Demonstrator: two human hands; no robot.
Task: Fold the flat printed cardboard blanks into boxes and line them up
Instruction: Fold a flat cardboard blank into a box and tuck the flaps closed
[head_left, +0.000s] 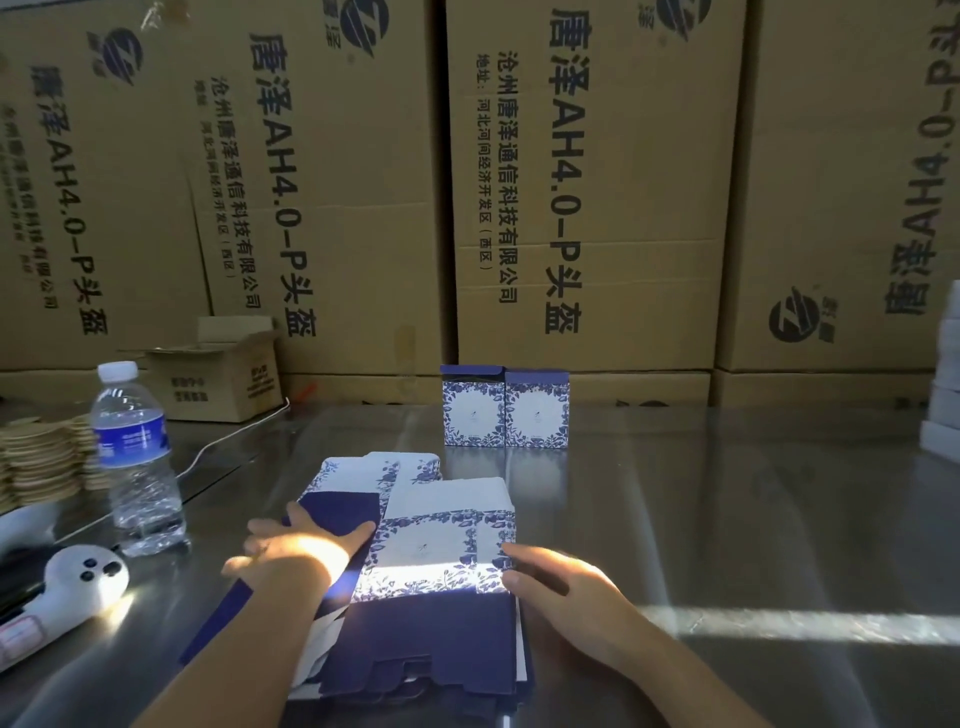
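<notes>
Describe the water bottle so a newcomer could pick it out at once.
Start at the wall of big brown cartons behind the steel table. On the table's left side, beside the stacks of tan discs, stands the water bottle. Unlike the cardboard around it, it is clear plastic with a white cap and blue label.

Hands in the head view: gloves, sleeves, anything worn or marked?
No gloves: the left hand and the right hand are both bare. The left forearm and right forearm are bare too, with no sleeve edge in frame. No watch, ring, band or marking shows on either. A bright stripe of sunlight falls across the left hand.
</notes>
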